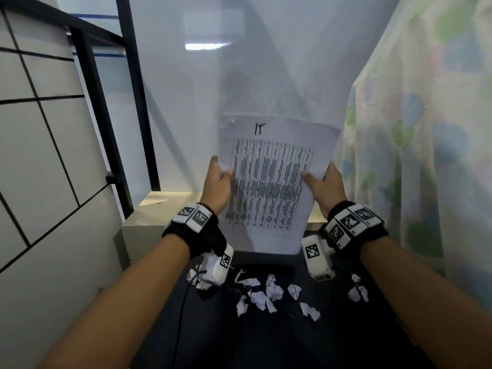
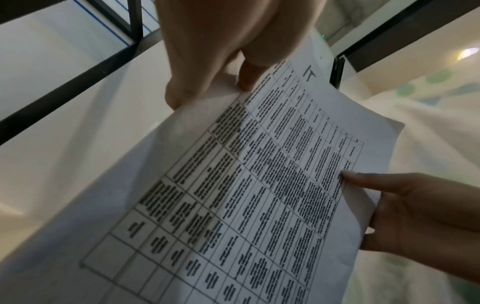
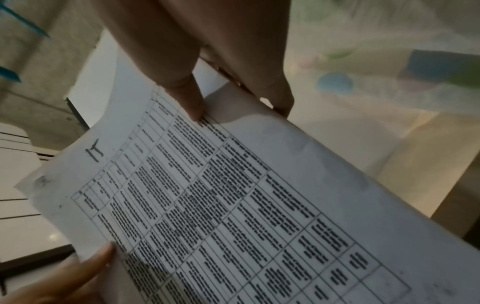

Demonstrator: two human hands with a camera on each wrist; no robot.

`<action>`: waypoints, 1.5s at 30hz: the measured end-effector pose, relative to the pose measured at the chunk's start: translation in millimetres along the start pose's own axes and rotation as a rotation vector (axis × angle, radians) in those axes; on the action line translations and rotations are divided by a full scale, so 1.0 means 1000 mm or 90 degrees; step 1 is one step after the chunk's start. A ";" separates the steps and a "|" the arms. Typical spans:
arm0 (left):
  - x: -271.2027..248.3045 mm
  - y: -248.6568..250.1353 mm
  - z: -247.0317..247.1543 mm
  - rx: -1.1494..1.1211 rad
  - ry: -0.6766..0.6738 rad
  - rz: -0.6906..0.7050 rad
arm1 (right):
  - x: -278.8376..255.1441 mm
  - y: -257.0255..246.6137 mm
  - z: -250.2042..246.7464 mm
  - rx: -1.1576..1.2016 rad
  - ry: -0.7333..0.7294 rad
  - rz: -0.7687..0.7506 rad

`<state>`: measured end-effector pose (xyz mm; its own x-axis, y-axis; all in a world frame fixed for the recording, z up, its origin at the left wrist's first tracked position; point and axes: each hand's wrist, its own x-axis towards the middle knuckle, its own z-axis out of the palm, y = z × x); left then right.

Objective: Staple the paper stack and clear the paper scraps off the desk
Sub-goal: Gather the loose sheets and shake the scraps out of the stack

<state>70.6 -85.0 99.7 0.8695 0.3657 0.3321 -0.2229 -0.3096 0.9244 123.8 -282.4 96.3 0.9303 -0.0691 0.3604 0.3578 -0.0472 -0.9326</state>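
A paper stack [image 1: 271, 182] with a printed table and a handwritten "IT" at its top is held upright in the air above the dark desk [image 1: 266, 342]. My left hand [image 1: 222, 173] pinches its left edge, thumb on the front and fingers behind. My right hand [image 1: 319, 177] pinches the right edge the same way. The left wrist view shows the left hand [image 2: 207, 92] on the paper stack [image 2: 233, 195]. The right wrist view shows the right hand [image 3: 239, 107] gripping the paper stack [image 3: 233, 205]. Several crumpled white paper scraps [image 1: 266, 291] lie on the desk below my wrists. No stapler is in view.
A black metal frame [image 1: 106, 115] and a white tiled wall stand at the left. A floral curtain [image 1: 426, 155] hangs close at the right. A pale ledge [image 1: 165, 201] runs behind the desk. A black cable [image 1: 181, 315] trails down the desk's left side.
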 end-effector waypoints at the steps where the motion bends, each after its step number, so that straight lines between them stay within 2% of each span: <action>1: 0.002 0.005 -0.006 -0.003 0.027 0.027 | -0.003 -0.005 0.001 0.022 -0.014 -0.010; 4: -0.003 0.014 -0.024 -0.008 0.112 0.064 | -0.018 -0.015 0.013 0.013 -0.078 -0.004; 6: -0.011 0.013 -0.031 -0.014 0.124 0.068 | -0.031 -0.018 0.023 -0.020 -0.089 0.003; 10: -0.029 0.012 -0.047 -0.005 0.077 0.075 | -0.051 -0.035 0.028 -0.028 -0.056 -0.028; 13: -0.048 0.019 -0.064 0.049 0.024 0.135 | -0.068 -0.049 0.013 -0.001 -0.076 -0.062; 16: -0.078 0.030 -0.071 0.033 -0.010 0.179 | -0.090 -0.052 -0.002 0.014 -0.086 -0.066; 21: -0.110 0.013 -0.064 -0.034 -0.019 0.106 | -0.124 -0.041 -0.018 0.015 -0.085 -0.047; 28: -0.120 -0.010 -0.048 -0.074 -0.025 0.007 | -0.145 -0.013 -0.025 0.026 -0.086 0.079; 36: -0.131 0.018 -0.046 -0.029 0.049 0.079 | -0.155 -0.025 -0.026 0.047 -0.040 -0.041; 42: -0.168 -0.022 -0.037 0.013 -0.008 -0.025 | -0.183 -0.001 -0.026 0.010 -0.068 0.018; 45: -0.164 -0.015 -0.041 -0.004 -0.002 -0.029 | -0.177 -0.010 -0.029 0.026 -0.047 0.033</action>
<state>-86.5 -104.7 39.5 0.8802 0.3762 0.2894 -0.1861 -0.2873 0.9396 -46.8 -298.5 42.3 0.9507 0.0027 0.3102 0.3102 -0.0049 -0.9507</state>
